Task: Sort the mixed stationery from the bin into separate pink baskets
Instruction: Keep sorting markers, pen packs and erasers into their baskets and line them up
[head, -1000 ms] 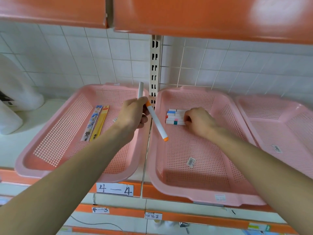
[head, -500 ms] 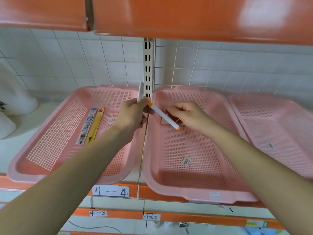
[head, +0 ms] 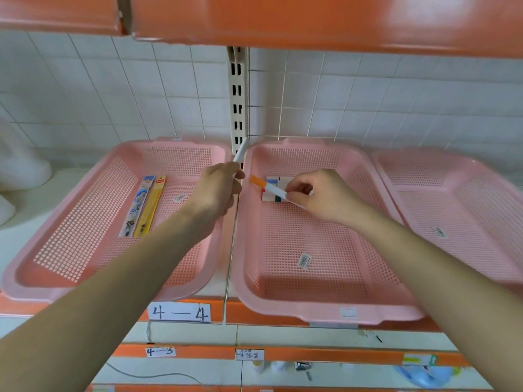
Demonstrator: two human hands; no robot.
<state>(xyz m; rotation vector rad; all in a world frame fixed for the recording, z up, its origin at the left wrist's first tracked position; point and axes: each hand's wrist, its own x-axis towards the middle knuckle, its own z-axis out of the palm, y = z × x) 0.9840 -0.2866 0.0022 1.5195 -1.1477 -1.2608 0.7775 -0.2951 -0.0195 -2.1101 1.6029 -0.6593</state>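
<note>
Three baskets: pink mesh, side by side on one shelf; the left basket (head: 169, 143) sits at 9 o'clock of the middle basket (head: 325, 310), and the right basket (head: 452, 171) at 3 o'clock of it.
Left basket holds: two long flat packs lying side by side and touching, a blue-and-white pack (head: 137, 206) and a yellow pack (head: 150, 206), with a barcode sticker (head: 180, 197) on the mesh at 3 o'clock of them.
Middle basket holds: a small pile of white blocks (head: 267, 197) with coloured bands near its 12 o'clock wall; I cannot count them. A barcode label (head: 304, 260) lies on the floor nearer me.
Right basket holds: a barcode tag (head: 439, 232) on its floor.
Left grip (head: 215, 190): my fingers are curled round a white pen (head: 240, 151), held over the gap between the left and middle baskets, its free end pointing to 1 o'clock.
Right grip (head: 325, 196): my thumb and fingers pinch an orange-capped marker (head: 268, 186) just above the white blocks, the cap pointing to 10 o'clock.
Shelf (head: 254, 312): orange front edge, with a paper label reading "4—4" (head: 179, 312) at 6 o'clock of the left basket.
Room: white tiled wall (head: 85, 94) behind, a slotted upright (head: 237, 94) between the baskets, and an orange upper shelf (head: 311, 21) at 12 o'clock.
Count: three baskets, two flat packs, two pens, three barcode stickers, one pile of blocks.
</note>
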